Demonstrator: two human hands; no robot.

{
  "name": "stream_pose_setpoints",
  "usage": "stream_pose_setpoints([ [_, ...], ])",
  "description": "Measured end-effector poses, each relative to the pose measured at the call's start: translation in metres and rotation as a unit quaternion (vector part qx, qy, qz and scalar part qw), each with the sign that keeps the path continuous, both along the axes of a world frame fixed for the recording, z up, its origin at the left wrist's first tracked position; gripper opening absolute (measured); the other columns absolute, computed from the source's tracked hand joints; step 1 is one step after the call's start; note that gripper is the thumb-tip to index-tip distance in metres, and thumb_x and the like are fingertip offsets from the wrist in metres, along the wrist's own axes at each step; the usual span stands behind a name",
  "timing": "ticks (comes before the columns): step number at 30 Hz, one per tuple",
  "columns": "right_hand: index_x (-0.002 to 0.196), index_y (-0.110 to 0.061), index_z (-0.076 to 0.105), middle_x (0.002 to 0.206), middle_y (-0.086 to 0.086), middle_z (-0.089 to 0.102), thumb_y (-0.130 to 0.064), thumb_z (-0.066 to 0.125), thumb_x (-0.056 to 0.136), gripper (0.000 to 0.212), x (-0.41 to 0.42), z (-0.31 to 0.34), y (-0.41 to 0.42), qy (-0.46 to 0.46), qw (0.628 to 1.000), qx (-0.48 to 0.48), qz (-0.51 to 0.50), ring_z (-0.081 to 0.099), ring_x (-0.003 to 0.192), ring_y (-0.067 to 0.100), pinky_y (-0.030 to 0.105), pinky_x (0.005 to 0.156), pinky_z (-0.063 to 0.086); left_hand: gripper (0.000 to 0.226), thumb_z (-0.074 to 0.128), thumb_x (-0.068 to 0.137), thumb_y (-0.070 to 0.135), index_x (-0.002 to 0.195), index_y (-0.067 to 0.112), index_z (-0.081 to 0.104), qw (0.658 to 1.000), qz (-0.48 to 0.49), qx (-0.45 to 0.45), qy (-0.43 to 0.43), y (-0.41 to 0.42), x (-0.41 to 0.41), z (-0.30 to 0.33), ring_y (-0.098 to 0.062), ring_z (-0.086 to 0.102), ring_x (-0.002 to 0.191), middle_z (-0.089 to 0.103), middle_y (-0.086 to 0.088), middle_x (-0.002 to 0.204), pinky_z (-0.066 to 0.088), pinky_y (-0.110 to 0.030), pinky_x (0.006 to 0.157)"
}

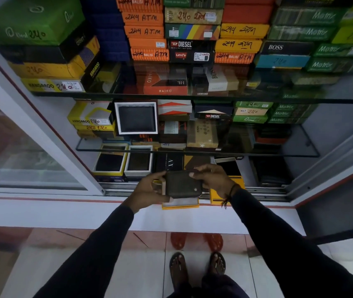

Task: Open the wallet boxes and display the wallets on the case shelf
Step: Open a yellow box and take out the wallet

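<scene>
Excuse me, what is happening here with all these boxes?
A person stands at a glass display case packed with wallet boxes. Both the left hand and the right hand hold a dark wallet above its open yellow box on the case's ledge. Two open boxes with wallets already stand on the bottom shelf.

yellow box [180, 204] mostly hidden beneath wallet [183, 184]

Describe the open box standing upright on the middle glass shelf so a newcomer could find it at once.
Start at the middle glass shelf of the display case and look toward its left end, just right of the yellow Kangaroo boxes. There the open box stands facing outward. Unlike the closed cartons around it, it shows a dark wallet framed by a white border.
</scene>
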State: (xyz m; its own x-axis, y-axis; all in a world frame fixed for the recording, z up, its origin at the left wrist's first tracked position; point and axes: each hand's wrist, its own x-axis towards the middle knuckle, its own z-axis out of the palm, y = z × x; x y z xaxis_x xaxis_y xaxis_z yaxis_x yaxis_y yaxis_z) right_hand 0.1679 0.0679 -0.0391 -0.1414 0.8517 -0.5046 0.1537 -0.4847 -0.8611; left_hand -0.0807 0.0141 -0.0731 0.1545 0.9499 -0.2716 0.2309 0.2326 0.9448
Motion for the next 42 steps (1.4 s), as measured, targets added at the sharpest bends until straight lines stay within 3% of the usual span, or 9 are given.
stream_pose_setpoints([
  [4,0.124,0.001,0.062,0.122,0.016,0.07,-0.021,0.074,0.086,0.046,0.026,0.019,0.0,0.097,0.992,-0.058,0.062,0.069,0.107,0.024,0.031,0.078,0.059,0.079,0.096,0.061,0.015,0.129,0.038,0.064,0.998,-0.044,0.036,-0.033,0.0,-0.002,0.032,-0.014,0.07,0.087,0.074,0.008,0.115,0.062,-0.03,0.078],
  [10,0.133,-0.009,0.058,0.126,0.017,0.067,-0.04,0.065,0.09,0.053,0.031,0.026,-0.011,0.27,0.954,-0.133,0.018,0.066,0.115,0.03,0.039,0.092,0.056,0.033,0.076,0.075,0.021,0.107,0.027,0.079,0.987,-0.005,0.012,-0.162,-0.004,0.016,0.056,-0.023,0.071,0.099,0.079,-0.003,0.105,0.058,-0.035,0.083],
  [14,0.116,-0.009,0.069,0.117,0.015,0.072,-0.013,0.048,0.099,0.028,0.016,0.028,-0.024,0.352,0.921,-0.146,0.087,0.073,0.104,0.025,0.032,0.085,0.06,0.043,0.069,0.079,0.028,0.116,0.006,0.069,0.947,-0.021,-0.079,-0.311,-0.004,0.03,0.059,-0.024,0.068,0.09,0.074,-0.014,0.105,0.053,-0.034,0.075],
  [20,0.108,-0.01,0.068,0.11,0.014,0.067,-0.011,0.053,0.096,0.019,0.008,0.031,-0.028,0.292,0.95,-0.105,0.047,0.068,0.092,0.02,0.024,0.069,0.06,0.086,0.091,0.061,0.042,0.128,-0.001,0.058,0.93,-0.054,-0.12,-0.342,0.0,0.026,0.058,-0.027,0.068,0.097,0.071,-0.02,0.111,0.058,-0.034,0.083],
  [23,0.109,-0.013,0.071,0.117,0.014,0.066,-0.02,0.058,0.092,0.022,0.012,0.034,-0.028,0.332,0.931,-0.133,0.074,0.063,0.104,0.024,0.031,0.077,0.057,0.074,0.092,0.062,0.038,0.121,0.001,0.067,0.931,-0.067,-0.13,-0.335,0.0,0.02,0.056,-0.027,0.07,0.097,0.072,-0.02,0.11,0.06,-0.034,0.084],
  [27,0.123,-0.016,0.068,0.109,0.007,0.073,-0.027,0.059,0.096,0.03,0.007,0.042,-0.023,0.221,0.956,-0.127,0.147,0.073,0.092,0.017,0.028,0.07,0.06,0.055,0.096,0.057,0.033,0.102,0.006,0.078,0.921,-0.082,-0.149,-0.35,-0.003,0.017,0.056,-0.028,0.071,0.101,0.075,-0.017,0.107,0.061,-0.038,0.089],
  [31,0.119,-0.008,0.067,0.1,0.009,0.076,-0.019,0.065,0.091,0.031,0.004,0.037,-0.024,0.229,0.962,-0.106,0.104,0.076,0.086,0.019,0.027,0.066,0.06,0.065,0.088,0.061,0.021,0.117,0.0,0.063,0.904,-0.026,-0.152,-0.399,-0.006,0.016,0.049,-0.033,0.066,0.11,0.069,-0.022,0.117,0.061,-0.04,0.092],
  [36,0.115,0.0,0.068,0.107,0.014,0.074,-0.006,0.064,0.091,0.026,0.004,0.023,-0.019,0.237,0.97,-0.059,0.012,0.072,0.097,0.024,0.028,0.077,0.062,0.04,0.068,0.077,0.021,0.113,0.004,0.064,0.893,0.065,-0.133,-0.426,-0.006,0.01,0.037,-0.027,0.068,0.092,0.069,-0.019,0.107,0.06,-0.037,0.079],
  [42,0.084,-0.014,0.063,0.096,0.014,0.075,-0.009,0.086,0.058,0.035,0.026,0.022,-0.018,0.206,0.975,-0.042,-0.072,0.075,0.086,0.023,0.028,0.074,0.062,0.017,0.077,0.081,0.027,0.094,0.017,0.079,0.95,0.144,-0.052,-0.271,-0.007,-0.01,0.015,-0.02,0.072,0.086,0.077,-0.006,0.092,0.058,-0.032,0.076],
])
